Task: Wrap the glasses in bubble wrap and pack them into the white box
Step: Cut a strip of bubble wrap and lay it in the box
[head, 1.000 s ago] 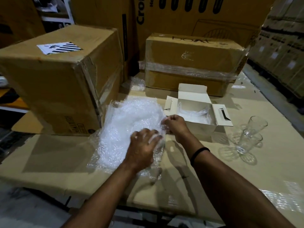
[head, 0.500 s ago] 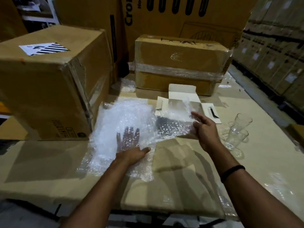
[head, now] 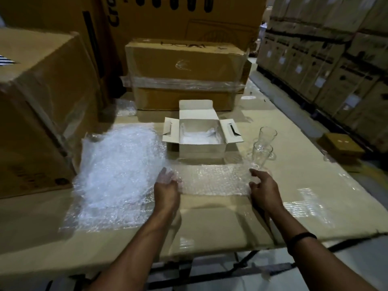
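A single sheet of bubble wrap lies spread on the cardboard-covered table in front of me. My left hand grips its left edge, fingers under the film. My right hand pinches its right edge. The white box stands open just behind the sheet, flaps out, with some white wrap inside. Two clear glasses stand upright to the right of the box, one behind the other. A thick pile of bubble wrap lies to the left of my left hand.
A large brown carton stands on the table at the left. A taped carton sits behind the white box, with bigger cartons behind it. Stacked cartons line the right side. A small brown box lies at the table's right edge.
My hands pulled one sheet off the pile and drew it to the right. It now lies flat in front of the white box, held at both ends. The camera view shifted left.
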A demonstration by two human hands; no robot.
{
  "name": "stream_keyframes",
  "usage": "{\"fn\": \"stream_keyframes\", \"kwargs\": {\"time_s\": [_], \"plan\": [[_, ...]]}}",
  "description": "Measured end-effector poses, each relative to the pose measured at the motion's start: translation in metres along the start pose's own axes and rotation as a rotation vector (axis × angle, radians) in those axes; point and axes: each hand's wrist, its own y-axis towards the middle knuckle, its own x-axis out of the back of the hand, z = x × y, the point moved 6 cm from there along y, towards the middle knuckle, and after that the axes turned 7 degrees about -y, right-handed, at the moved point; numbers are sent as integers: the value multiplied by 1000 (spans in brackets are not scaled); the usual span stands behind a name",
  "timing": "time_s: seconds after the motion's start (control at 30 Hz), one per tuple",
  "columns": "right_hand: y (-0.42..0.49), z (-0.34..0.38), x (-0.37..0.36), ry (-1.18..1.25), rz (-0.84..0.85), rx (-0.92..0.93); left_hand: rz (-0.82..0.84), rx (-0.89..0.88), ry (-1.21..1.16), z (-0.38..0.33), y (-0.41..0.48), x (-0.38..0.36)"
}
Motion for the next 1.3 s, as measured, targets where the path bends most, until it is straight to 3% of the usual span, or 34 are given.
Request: {"fn": "stream_keyframes", "kwargs": {"time_s": [0.13, 0.23, 0.37, 0.47, 0.6, 0.73, 0.87, 1.0, 1.1, 1.23, 1.3], "plan": [[-10, 1, 3, -536, -32, 133, -85, -54, -56, -2, -4, 9], [-20, 27, 2, -668, -137, 280, -128, -88, -62, -1, -5, 8], [-18, 34, -42, -712, 309, 471, -62, -288, 243, -9, -28, -5], [-18, 19, -66, -757, 495, 535, 102, -463, 532, -12, -48, -24], [-8, 22, -61, -627, 435, 561, 258, -625, 851, 9, -49, -32], [13, 35, -44, -89, 349, 213, 285, -621, 976, 17, -50, -41], [19, 51, -54, 303, 503, -96, 345, -621, 985, 24, -53, -52], [23, 53, -64, 574, 579, -314, 300, -626, 951, 26, -53, -54], [33, 56, -58, 586, 526, -268, 278, -673, 1015, 21, -56, -57], [53, 47, -22, 366, 408, -65, 156, -599, 1404, 25, -48, -48], [63, 28, -11, 233, 369, -16, 89, -580, 1443, 26, -46, -44]]}}
